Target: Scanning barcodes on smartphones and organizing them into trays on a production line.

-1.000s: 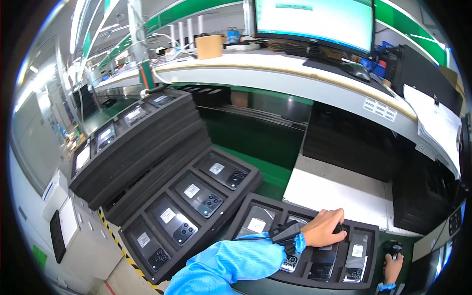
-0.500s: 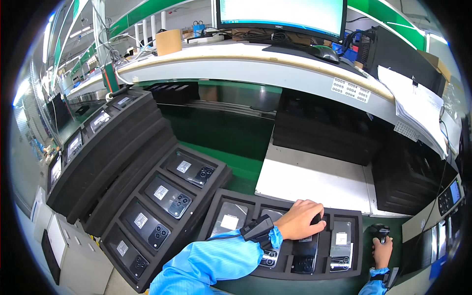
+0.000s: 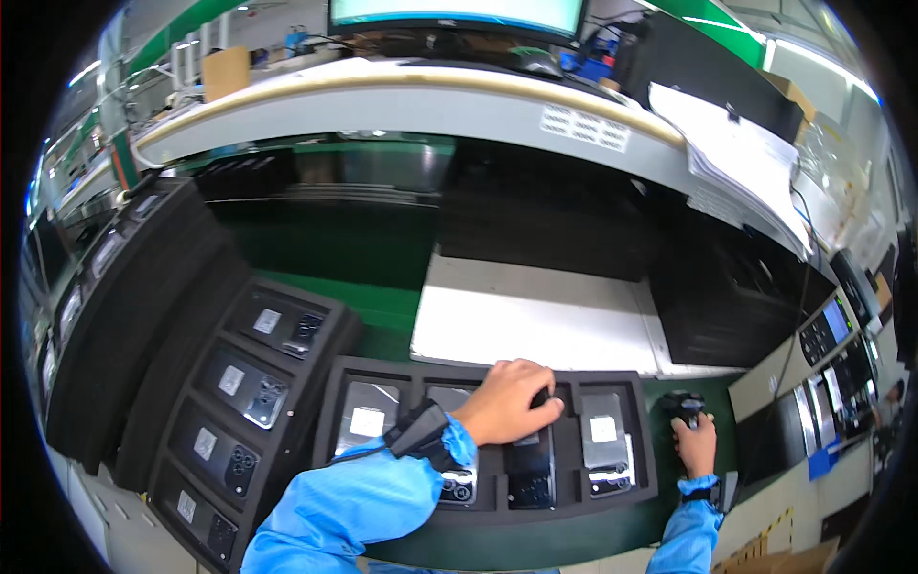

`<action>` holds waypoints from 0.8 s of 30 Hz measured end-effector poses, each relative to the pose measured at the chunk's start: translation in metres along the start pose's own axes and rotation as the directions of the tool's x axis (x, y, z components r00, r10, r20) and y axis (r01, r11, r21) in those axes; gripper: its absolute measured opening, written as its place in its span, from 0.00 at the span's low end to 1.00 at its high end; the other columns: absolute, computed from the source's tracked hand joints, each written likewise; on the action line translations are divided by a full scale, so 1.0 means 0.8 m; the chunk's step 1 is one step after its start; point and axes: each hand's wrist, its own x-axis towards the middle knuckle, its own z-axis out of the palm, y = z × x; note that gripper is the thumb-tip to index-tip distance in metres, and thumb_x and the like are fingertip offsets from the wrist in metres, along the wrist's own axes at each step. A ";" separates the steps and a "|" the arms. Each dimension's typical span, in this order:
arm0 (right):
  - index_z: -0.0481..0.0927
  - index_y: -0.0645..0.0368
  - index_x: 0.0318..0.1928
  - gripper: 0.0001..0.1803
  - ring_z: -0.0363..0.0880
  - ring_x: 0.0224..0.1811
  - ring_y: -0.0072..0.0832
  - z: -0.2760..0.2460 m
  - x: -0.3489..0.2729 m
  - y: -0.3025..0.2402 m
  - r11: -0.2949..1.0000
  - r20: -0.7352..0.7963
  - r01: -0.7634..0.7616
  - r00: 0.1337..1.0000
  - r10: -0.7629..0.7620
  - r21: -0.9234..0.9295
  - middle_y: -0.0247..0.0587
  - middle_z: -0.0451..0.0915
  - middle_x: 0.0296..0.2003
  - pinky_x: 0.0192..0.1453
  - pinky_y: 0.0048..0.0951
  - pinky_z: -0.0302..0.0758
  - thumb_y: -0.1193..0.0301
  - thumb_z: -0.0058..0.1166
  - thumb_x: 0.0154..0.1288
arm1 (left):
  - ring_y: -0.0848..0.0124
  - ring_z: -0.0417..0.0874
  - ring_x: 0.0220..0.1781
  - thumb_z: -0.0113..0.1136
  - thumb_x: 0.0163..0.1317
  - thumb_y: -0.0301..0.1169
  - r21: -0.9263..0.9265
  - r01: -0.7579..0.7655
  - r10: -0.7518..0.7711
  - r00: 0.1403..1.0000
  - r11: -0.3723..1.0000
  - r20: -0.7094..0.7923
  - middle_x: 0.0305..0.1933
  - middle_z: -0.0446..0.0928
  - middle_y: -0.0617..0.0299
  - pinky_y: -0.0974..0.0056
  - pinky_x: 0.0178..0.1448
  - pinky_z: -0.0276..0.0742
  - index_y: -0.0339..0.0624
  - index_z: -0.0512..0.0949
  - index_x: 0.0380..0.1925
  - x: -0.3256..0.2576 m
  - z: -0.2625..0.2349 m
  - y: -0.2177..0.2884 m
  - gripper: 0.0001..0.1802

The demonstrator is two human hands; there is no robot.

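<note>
My left hand [image 3: 507, 402] reaches over a black foam tray [image 3: 645, 478] in front of me, fingers curled above its third slot. A dark object [image 3: 543, 396] shows between thumb and fingers; I cannot make out what it is. Under that hand a dark phone [image 3: 532, 474] lies in the slot, its upper end hidden. Phones with white labels lie in the other slots, one of them a silver-grey phone [image 3: 602, 435] at the right end. Right of the tray, my right hand [image 3: 695, 445] is closed around a black handheld device [image 3: 683, 406], apparently a scanner.
To the left, a second foam tray [image 3: 277, 469] holds several phones, beside a tall stack of foam trays [image 3: 134, 316]. A white board [image 3: 521, 311] lies beyond the tray. Above it runs a shelf [image 3: 402, 100] with a monitor [image 3: 459, 13] and hanging papers [image 3: 732, 143].
The whole scene has shifted left and slightly up in view as my head turned. Both hands keep nearly the same places relative to the tray, with their grips unchanged.
</note>
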 end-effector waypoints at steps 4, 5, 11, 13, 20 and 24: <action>0.81 0.67 0.37 0.15 0.80 0.21 0.27 0.000 -0.002 -0.012 1.000 -0.001 -0.014 1.000 0.014 -0.007 0.40 0.82 0.22 0.27 0.31 0.76 0.66 0.64 0.57 | 0.51 0.77 0.52 0.62 0.62 0.40 -0.005 0.007 -0.007 1.000 1.000 0.014 0.41 0.79 0.52 0.51 0.60 0.67 0.42 0.77 0.33 0.002 -0.005 0.002 0.13; 0.81 0.67 0.37 0.15 0.80 0.21 0.27 -0.002 -0.005 -0.012 1.000 -0.010 -0.028 1.000 0.028 -0.013 0.40 0.82 0.22 0.27 0.31 0.76 0.66 0.64 0.57 | 0.51 0.77 0.53 0.61 0.63 0.40 -0.009 0.014 -0.014 1.000 1.000 0.027 0.41 0.79 0.52 0.51 0.61 0.67 0.42 0.76 0.33 0.001 -0.003 0.002 0.13; 0.76 0.64 0.59 0.30 0.82 0.44 0.36 -0.006 -0.005 -0.003 0.988 -0.151 0.111 0.981 -0.126 -0.104 0.51 0.83 0.43 0.51 0.39 0.77 0.65 0.67 0.58 | 0.52 0.76 0.52 0.61 0.63 0.40 -0.041 0.057 -0.053 0.994 0.998 0.091 0.42 0.78 0.52 0.52 0.62 0.67 0.41 0.75 0.35 0.010 -0.008 0.013 0.14; 0.71 0.62 0.64 0.34 0.80 0.45 0.36 -0.003 -0.011 -0.001 0.974 -0.201 0.211 0.954 -0.222 -0.078 0.50 0.80 0.47 0.51 0.39 0.77 0.66 0.67 0.58 | 0.53 0.76 0.50 0.61 0.62 0.38 -0.059 0.086 -0.081 0.993 0.995 0.089 0.42 0.77 0.52 0.53 0.61 0.68 0.40 0.73 0.41 0.009 -0.014 0.013 0.15; 0.61 0.54 0.74 0.29 0.75 0.43 0.24 -0.137 0.087 0.052 0.862 -0.534 0.297 0.845 -0.036 0.411 0.39 0.75 0.50 0.42 0.22 0.71 0.62 0.49 0.78 | 0.52 0.78 0.50 0.60 0.61 0.35 -0.139 0.078 -0.071 0.996 0.987 0.058 0.44 0.78 0.51 0.52 0.60 0.70 0.39 0.71 0.45 0.003 -0.013 0.007 0.17; 0.78 0.50 0.57 0.21 0.67 0.28 0.11 -0.239 0.168 0.068 0.522 -0.450 0.294 0.870 0.200 0.801 0.25 0.78 0.40 0.24 0.15 0.61 0.50 0.54 0.75 | 0.51 0.79 0.50 0.61 0.61 0.35 -0.143 0.097 -0.088 0.994 0.985 0.072 0.45 0.80 0.50 0.52 0.60 0.70 0.38 0.71 0.45 0.006 -0.011 0.011 0.17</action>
